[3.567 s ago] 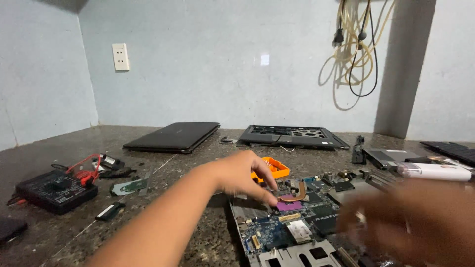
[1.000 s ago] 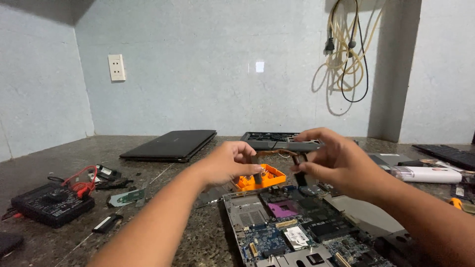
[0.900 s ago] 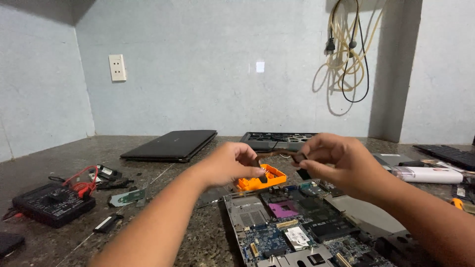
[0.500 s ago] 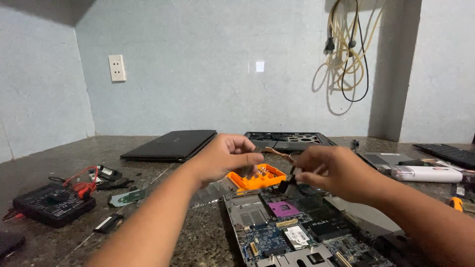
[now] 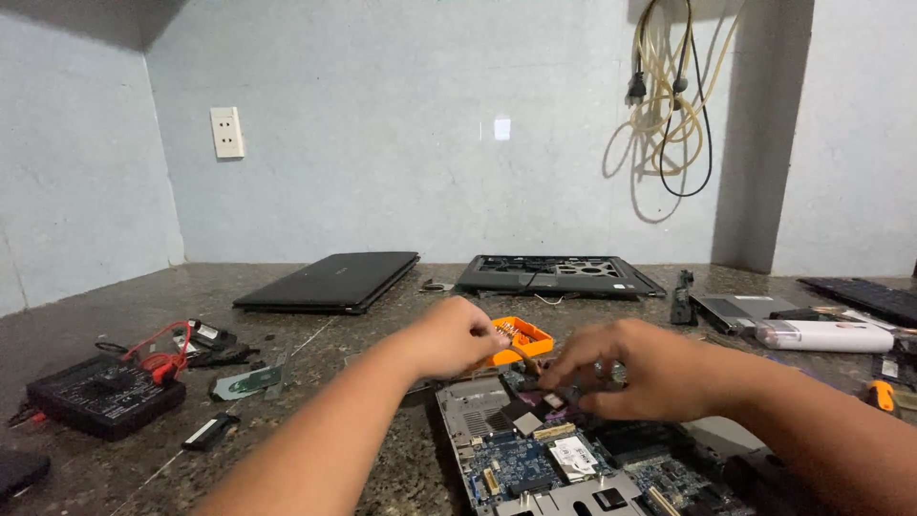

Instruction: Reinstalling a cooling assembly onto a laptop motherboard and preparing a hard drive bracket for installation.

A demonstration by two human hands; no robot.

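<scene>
My left hand (image 5: 457, 336) and my right hand (image 5: 642, 369) meet low over an opened laptop motherboard (image 5: 516, 461), a blue board with silver shields. Between them they pinch a small dark metal part with a copper-coloured pipe (image 5: 537, 380), the left hand on its left end and the right hand covering its right end. The part hangs just above the board's chip area, and much of it is hidden under my right fingers. An orange parts tray (image 5: 527, 336) sits right behind my left fingertips.
A closed black laptop (image 5: 330, 280) and a stripped laptop frame (image 5: 559, 274) lie at the back of the stone counter (image 5: 287, 382). A black multimeter with red leads (image 5: 103, 394) is at the left. A white cylinder (image 5: 821, 335), a keyboard (image 5: 864, 296) and an orange-handled tool (image 5: 884, 395) are at the right. Cables (image 5: 669, 96) hang on the wall.
Both hands have lowered the dark part with the copper pipe from chest height down onto the motherboard. The view has tilted down slightly.
</scene>
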